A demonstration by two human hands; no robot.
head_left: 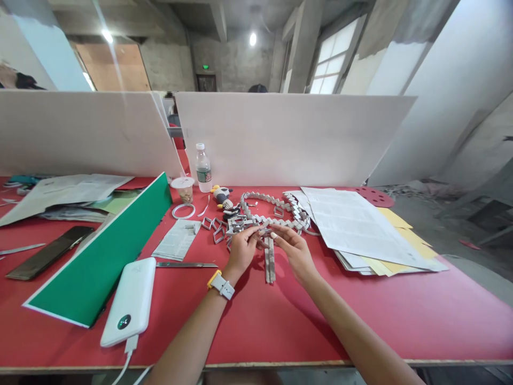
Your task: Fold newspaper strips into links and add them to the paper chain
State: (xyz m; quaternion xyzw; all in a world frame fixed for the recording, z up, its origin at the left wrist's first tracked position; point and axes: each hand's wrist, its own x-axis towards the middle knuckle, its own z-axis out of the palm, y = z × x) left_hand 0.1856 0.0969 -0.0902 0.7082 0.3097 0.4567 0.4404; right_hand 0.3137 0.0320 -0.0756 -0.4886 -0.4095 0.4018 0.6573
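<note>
Red covers the table (401, 315), and over its middle I have both hands in view, close together. I find the left hand (242, 248) narrow, thumb and fingers pinched on a small piece (264, 232); a yellow and white watch (221, 285) is on that wrist. I record the right hand (295, 252) likewise narrow, its fingertips on the same piece from the other side. The fingers hide much of the piece, so I cannot tell its full shape.

Just below the fingertips, a flat strip (270, 264) lies lengthwise towards the near edge. Beyond the hands I note a chain (298, 213) of folded pale links, looped on the table, and loose grey frames (218, 234) to its left.

Left of the hands I list a small printed sheet (175, 241), a metal ruler (186, 265), a white power bank (130, 299) with its cable attached, and a tilted green board (116, 256). A bottle (203, 171) and a lidded cup (184, 189) stand farther back. Stacked papers (360, 227) lie at right.
</note>
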